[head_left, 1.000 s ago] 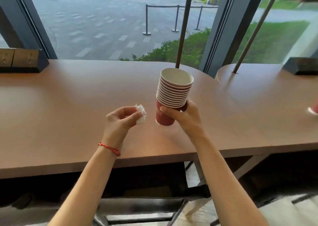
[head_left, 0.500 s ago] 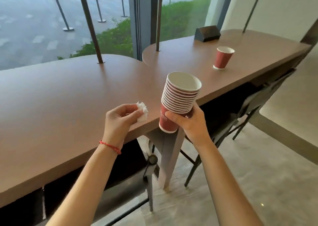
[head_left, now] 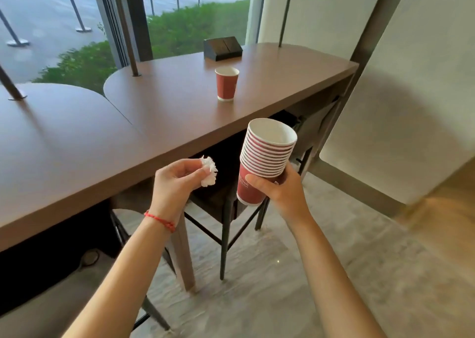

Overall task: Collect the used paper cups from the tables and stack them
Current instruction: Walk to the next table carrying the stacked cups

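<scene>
Right of centre in the frame, the right hand wraps its grip around the bottom cup of a stack of red paper cups, fingers curled across the front of it. The stack leans a little to the right, its white open mouth facing up, and it is held in the air beside the edge of the table, not resting on it. Left of it, near the middle of the frame, the left hand has its grip closed on a crumpled white tissue, pinched between thumb and fingertips; a red string bracelet circles that wrist. Higher up, in the upper middle of the frame, a single red paper cup stands upright on the table, well apart from both hands. Behind that cup, toward the window, a dark wedge-shaped box sits on the table. Below the table, dark stools stand on a pale floor.
</scene>
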A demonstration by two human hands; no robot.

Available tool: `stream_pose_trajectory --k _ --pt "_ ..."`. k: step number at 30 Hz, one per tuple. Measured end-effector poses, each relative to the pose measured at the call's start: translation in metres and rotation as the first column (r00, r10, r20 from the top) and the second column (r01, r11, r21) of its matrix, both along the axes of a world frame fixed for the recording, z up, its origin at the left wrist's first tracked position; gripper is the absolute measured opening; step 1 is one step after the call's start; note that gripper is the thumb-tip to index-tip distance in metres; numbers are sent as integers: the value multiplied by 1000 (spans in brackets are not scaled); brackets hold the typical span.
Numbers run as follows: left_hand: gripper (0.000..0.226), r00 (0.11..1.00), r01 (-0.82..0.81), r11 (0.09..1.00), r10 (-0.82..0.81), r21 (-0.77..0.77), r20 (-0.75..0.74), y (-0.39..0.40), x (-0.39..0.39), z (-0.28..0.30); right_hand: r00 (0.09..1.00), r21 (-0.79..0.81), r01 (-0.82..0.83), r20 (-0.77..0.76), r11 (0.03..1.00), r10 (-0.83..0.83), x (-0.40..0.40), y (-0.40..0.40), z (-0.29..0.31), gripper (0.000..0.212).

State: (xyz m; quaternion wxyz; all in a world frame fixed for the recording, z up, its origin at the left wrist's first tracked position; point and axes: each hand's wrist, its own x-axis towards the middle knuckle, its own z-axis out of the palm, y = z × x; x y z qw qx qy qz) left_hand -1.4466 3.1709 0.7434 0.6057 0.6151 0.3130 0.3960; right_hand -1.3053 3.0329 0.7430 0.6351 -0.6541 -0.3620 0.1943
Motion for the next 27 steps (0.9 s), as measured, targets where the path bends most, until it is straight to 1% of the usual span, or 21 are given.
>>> stream_pose_trajectory --k 2,6,8,12,15,20,24,27 --pt "11 1000 -21 1000 21 -2 3 -2 14 3 1000 0 -20 7 1000 20 17 -1 2 70" --pt "6 999 -45 999 45 1 6 6 37 9 998 8 -56 12 998 56 48 13 4 54" --pt "6 998 -57 998 57 9 -2 16 49 11 997 12 -78 29 997 78 63 27 5 51" --pt "7 997 -71 997 71 26 11 51 75 15 993 32 -96 77 995 93 90 66 13 50" --pt "7 996 -88 995 86 47 30 84 98 19 993 76 -99 77 992 93 110 99 24 50" --pt "11 990 -92 996 92 -1 111 137 135 34 994 115 -93 60 989 86 149 156 47 57" --pt "12 988 -94 995 96 -26 120 168 156 41 995 141 -63 92 988 50 179 195 64 45" --pt "11 987 -114 993 118 -42 112 181 168 42 993 156 -56 108 986 39 197 218 74 42"
